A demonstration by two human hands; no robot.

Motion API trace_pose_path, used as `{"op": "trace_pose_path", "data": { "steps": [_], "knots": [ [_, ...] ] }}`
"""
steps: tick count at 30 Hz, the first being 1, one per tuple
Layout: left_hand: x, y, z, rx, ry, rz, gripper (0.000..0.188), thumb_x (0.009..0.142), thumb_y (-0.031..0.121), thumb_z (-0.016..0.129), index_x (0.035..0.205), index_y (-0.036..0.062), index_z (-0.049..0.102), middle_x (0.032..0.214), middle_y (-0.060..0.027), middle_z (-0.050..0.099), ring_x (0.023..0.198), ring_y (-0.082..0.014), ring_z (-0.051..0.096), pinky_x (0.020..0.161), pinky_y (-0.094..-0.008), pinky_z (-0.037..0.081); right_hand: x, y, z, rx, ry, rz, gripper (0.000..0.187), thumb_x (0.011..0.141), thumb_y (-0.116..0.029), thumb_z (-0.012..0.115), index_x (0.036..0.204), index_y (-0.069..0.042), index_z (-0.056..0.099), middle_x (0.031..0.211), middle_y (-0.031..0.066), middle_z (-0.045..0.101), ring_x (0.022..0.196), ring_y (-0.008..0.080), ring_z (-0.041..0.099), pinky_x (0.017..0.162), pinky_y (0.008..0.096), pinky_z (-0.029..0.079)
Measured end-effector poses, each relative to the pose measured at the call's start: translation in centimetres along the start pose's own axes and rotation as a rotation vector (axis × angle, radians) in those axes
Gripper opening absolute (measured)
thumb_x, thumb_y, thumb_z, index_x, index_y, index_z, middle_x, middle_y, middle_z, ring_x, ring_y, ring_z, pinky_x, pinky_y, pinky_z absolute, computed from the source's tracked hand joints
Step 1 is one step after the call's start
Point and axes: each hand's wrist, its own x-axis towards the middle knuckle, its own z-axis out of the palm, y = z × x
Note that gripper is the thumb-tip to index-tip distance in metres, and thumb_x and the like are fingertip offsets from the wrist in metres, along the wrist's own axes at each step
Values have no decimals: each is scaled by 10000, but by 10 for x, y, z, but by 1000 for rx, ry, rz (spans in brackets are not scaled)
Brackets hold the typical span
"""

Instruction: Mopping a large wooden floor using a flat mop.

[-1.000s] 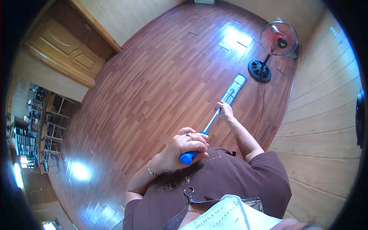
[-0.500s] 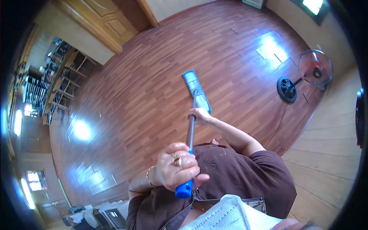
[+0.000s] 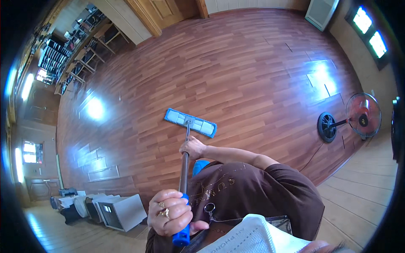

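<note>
One pale box [image 3: 128, 214] stands between 7 and 8 o'clock; its inside I cannot tell. The floor [image 3: 236, 76] stretches wide around the flat blue head [image 3: 201, 126] of one mop [image 3: 184, 173], near the centre, and reaches the wall edge at 12 o'clock. Two hands grasp the mop: left hand [image 3: 171, 213], clenched around its blue grip [image 3: 181, 237] toward 7 o'clock; right hand [image 3: 193, 147], curled around its pole near the head. One fan [image 3: 363, 119] stands at 3 o'clock.

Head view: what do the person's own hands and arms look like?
The left hand is gloveless, with gold-coloured rings. The right hand is gloveless too, no ring visible; its forearm is bare below a short brown sleeve.
</note>
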Motion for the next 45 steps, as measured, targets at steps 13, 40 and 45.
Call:
{"op": "trace_pose_path", "data": {
  "steps": [13, 40, 45],
  "knots": [
    [34, -129, 15, -227, -135, 166, 395, 663, 451, 796, 744, 137, 572, 671, 31, 605, 682, -156, 630, 710, -328, 512, 6, 113, -85, -139, 257, 276, 159, 622, -259, 661, 726, -185, 567, 751, 23, 605, 845, 256, 612, 794, 444, 402],
    [184, -347, 176, -1177, -722, -53, 164, 732, 84, 771, 798, 77, 621, 938, -71, 695, 996, -221, 650, 889, -354, 431, -195, 196, -117, -278, 1062, 1370, 296, 795, -345, 713, 794, -60, 631, 836, 148, 627, 871, 352, 588, 762, 431, 464],
    [219, -346, 197, -1126, -723, -64, 157, 737, 82, 762, 790, 80, 615, 957, -70, 694, 1014, -219, 644, 893, -366, 424, -207, 216, -162, -207, 1102, 1314, 240, 800, -300, 700, 784, -76, 618, 842, 122, 601, 889, 343, 564, 769, 445, 455]
  ]
}}
